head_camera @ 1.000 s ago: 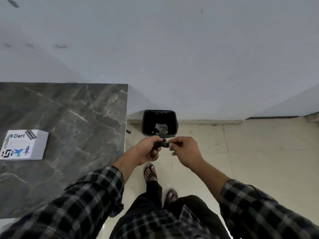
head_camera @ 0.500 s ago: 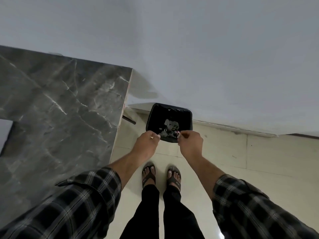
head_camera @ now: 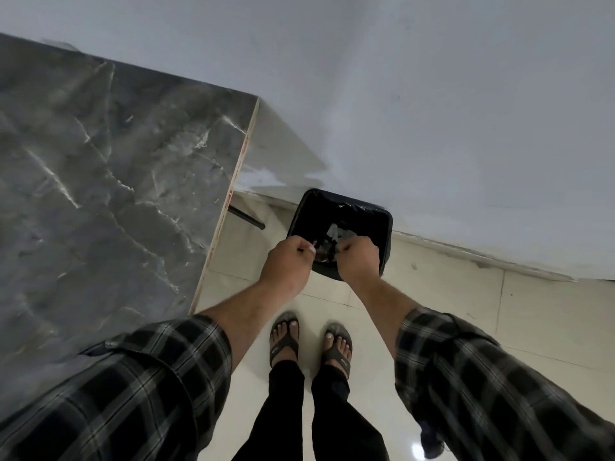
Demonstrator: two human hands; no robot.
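My left hand (head_camera: 286,262) and my right hand (head_camera: 359,261) are held close together right above a black lined bin (head_camera: 387,227) on the floor. The fingers of both hands are curled and pinch a small dark object (head_camera: 325,251) between them. Against the bin's dark inside the object is hard to make out. Pale crumpled scraps (head_camera: 336,232) lie in the bin beyond my fingers.
A dark grey marble-patterned table (head_camera: 109,181) fills the left side, its corner close to the bin. The white wall (head_camera: 432,111) rises just behind the bin. My sandalled feet (head_camera: 311,344) stand on pale floor tiles (head_camera: 532,311).
The view has tilted down and swung, and the white box on the table has left the view. My hands, still together on the small object, have moved from in front of the bin to above its opening.
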